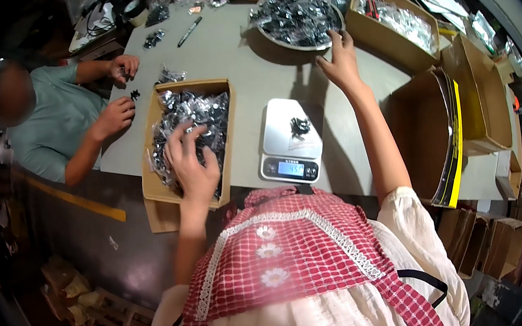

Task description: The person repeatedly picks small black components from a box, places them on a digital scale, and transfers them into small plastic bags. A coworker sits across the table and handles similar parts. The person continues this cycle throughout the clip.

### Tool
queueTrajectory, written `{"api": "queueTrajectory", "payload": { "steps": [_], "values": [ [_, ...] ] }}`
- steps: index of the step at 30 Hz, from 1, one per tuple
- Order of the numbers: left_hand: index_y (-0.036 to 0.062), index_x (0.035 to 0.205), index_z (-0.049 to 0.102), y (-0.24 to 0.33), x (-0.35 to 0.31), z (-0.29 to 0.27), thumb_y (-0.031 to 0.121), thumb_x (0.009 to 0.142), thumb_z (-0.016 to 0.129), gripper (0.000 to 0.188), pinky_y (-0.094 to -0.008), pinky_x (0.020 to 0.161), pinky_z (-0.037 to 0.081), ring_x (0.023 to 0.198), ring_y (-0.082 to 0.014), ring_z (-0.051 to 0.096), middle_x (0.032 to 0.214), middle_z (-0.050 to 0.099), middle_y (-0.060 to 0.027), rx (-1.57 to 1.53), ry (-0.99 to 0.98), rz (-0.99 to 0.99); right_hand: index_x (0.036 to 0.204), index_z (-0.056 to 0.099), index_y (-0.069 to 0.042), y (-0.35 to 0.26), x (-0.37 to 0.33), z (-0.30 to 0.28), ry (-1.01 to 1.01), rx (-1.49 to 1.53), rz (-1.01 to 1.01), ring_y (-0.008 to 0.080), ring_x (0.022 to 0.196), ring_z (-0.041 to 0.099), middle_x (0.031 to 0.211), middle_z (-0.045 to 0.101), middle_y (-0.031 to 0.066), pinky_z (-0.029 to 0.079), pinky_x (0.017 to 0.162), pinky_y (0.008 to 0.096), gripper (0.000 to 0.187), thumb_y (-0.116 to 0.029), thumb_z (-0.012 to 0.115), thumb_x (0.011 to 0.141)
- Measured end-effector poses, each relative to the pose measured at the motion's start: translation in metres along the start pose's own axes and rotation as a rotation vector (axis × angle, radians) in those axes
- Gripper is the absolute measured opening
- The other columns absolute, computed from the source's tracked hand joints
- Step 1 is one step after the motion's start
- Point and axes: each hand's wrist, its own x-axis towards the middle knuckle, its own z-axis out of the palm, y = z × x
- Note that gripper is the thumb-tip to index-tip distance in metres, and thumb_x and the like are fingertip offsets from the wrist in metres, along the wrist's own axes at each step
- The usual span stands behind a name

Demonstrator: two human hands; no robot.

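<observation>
My left hand (191, 165) is over an open cardboard box (229, 134) filled with small clear bags of black parts (212, 107). Its fingers are spread and I see nothing held in them. At the far right my right hand (341, 60) reaches to the near rim of a round metal tray (308, 46), thumb apart from the fingers, with nothing visible in its grasp. Clear bags with black pieces (295, 15) heap that tray. Between my arms sits a digital scale (274, 138) with a lit display, bearing a small clear bag of black parts (299, 127).
Across the table's left side, a co-worker's hands (117, 115) handle small black pieces. A marker (189, 32) and loose black parts (154, 39) lie farther back. On the right stand a long box of clear bags (355, 24) and larger cardboard boxes (419, 124).
</observation>
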Motion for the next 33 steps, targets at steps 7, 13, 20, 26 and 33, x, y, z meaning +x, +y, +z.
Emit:
{"api": "queueTrajectory", "payload": {
  "steps": [7,13,20,26,33],
  "values": [
    [0.0043,0.126,0.059,0.009,-0.029,0.012,0.007,0.084,0.063,0.043,-0.0506,0.108,0.036,0.123,-0.0405,0.048,0.135,0.053,-0.0193,-0.08,-0.01,-0.114,0.162,0.025,-0.025,-0.03,0.098,0.054,-0.225,-0.03,0.044,0.0609,0.148,0.016,0.166,0.003,0.0334,0.018,0.109,0.0811,0.11,-0.044,0.087,0.073],
    [0.0077,0.124,0.061,0.006,-0.024,0.015,0.009,0.086,0.06,0.039,-0.0498,0.106,0.037,0.12,-0.0391,0.051,0.133,0.056,-0.0167,-0.085,-0.059,-0.122,0.156,0.04,-0.039,-0.063,0.151,0.094,-0.333,-0.418,-0.187,0.0521,0.154,0.008,0.172,0.008,0.0134,0.004,0.108,0.0868,0.095,-0.048,0.084,0.072],
    [0.0088,0.099,0.072,0.005,-0.024,0.021,0.005,0.082,0.058,0.022,-0.0494,0.108,0.037,0.123,-0.0322,0.054,0.116,0.065,-0.0075,0.011,-0.09,0.012,0.138,0.064,-0.033,-0.074,0.176,0.068,-0.543,-0.45,-0.138,0.0437,0.149,0.027,0.157,0.039,0.0135,0.03,0.104,0.0813,0.071,-0.048,0.082,0.071],
    [0.0083,0.094,0.073,0.007,-0.018,0.022,0.003,0.082,0.058,0.02,-0.0477,0.107,0.038,0.121,-0.0318,0.056,0.111,0.067,-0.0063,-0.017,-0.031,-0.025,0.124,0.068,-0.024,-0.05,0.121,0.024,-0.256,-0.33,-0.25,0.044,0.122,0.054,0.126,0.057,0.0194,0.055,0.093,0.0553,0.052,-0.027,0.079,0.073],
    [0.0084,0.092,0.073,0.005,-0.022,0.025,0.001,0.081,0.058,0.019,-0.0471,0.108,0.037,0.122,-0.0312,0.056,0.108,0.068,-0.0054,-0.066,-0.001,-0.004,0.097,0.072,-0.008,0.029,0.053,-0.044,-0.161,-0.032,0.026,0.0362,0.094,0.065,0.094,0.067,0.0181,0.053,0.081,0.0456,0.026,-0.022,0.071,0.075]
  ]
}}
